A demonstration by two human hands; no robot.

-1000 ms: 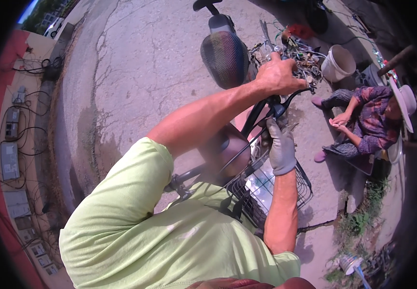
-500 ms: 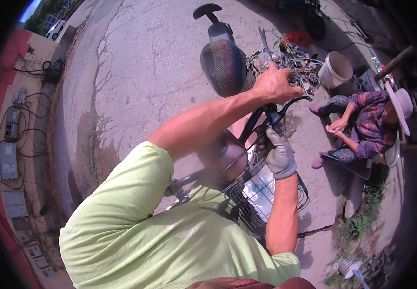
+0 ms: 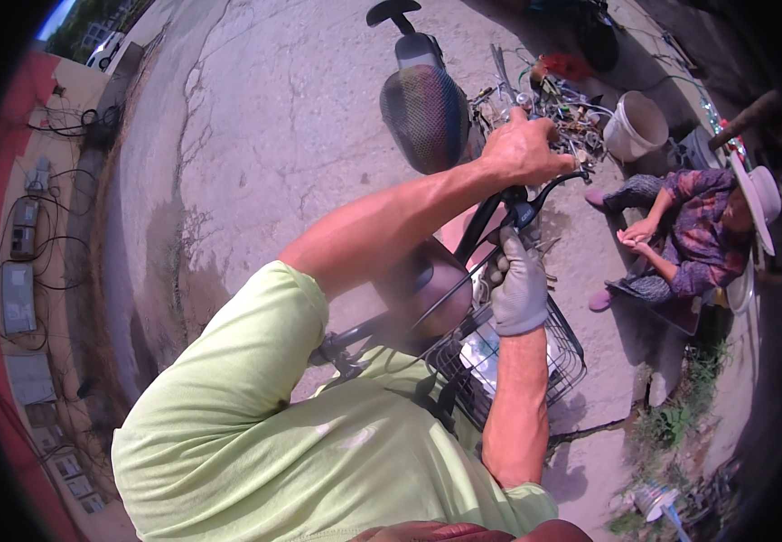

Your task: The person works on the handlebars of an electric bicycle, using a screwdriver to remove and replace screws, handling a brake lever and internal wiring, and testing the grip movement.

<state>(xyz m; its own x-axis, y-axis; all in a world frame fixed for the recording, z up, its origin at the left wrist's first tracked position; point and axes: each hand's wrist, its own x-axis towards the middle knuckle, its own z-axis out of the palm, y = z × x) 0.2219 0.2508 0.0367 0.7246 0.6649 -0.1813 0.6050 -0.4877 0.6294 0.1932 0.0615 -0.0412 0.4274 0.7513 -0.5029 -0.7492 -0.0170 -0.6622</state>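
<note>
A bicycle with a wide mesh-covered saddle [image 3: 424, 119] stands before me. My bare left hand [image 3: 524, 152] reaches across and curls over the end of its handlebar, where the grip is hidden under the palm. A black brake lever [image 3: 549, 191] sticks out below that hand. My right hand [image 3: 519, 287], in a pale glove, has its fingers bent together just under the lever's bracket [image 3: 523, 215]. Whatever those fingers pinch is too small to make out. Beneath the gloved hand and forearm hangs a black wire basket [image 3: 567, 352] with something whitish inside.
Beyond my left hand lies a heap of metal parts [image 3: 580, 122] beside a white bucket [image 3: 636, 126]. A person in a wide hat [image 3: 757, 199] sits low at the right, hands together. Boxes and cables [image 3: 18, 294] line the left wall.
My gloved right hand has shifted slightly left and down beneath the bracket, with its forearm. My left hand stays on the handlebar end, its thumb a little farther out. The whole view has moved slightly.
</note>
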